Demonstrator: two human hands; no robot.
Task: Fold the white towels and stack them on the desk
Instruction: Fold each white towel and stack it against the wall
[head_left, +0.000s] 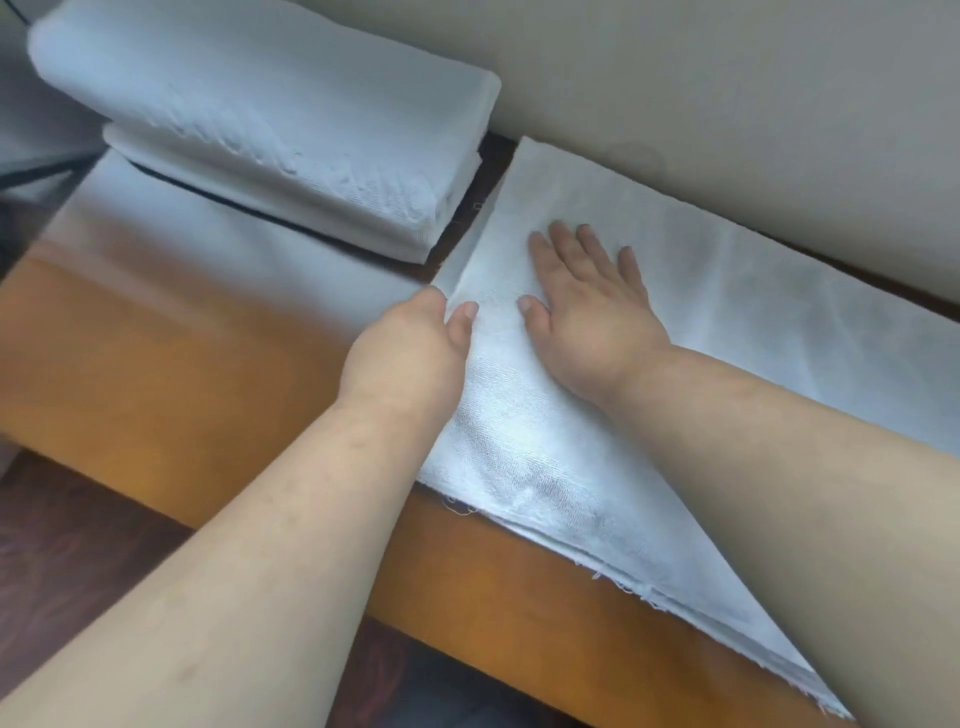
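Desk (171, 374) | towel stack (291, 140) left | left hand (415, 343) pinches towel (571, 457) | right hand (587, 306) flat

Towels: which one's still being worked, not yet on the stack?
The towel spread along the wall on the right, under both hands; the folded towels sit stacked at back left, untouched.

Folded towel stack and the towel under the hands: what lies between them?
In the head view, only a narrow strip of dark desk separates the stack from the flat towel.
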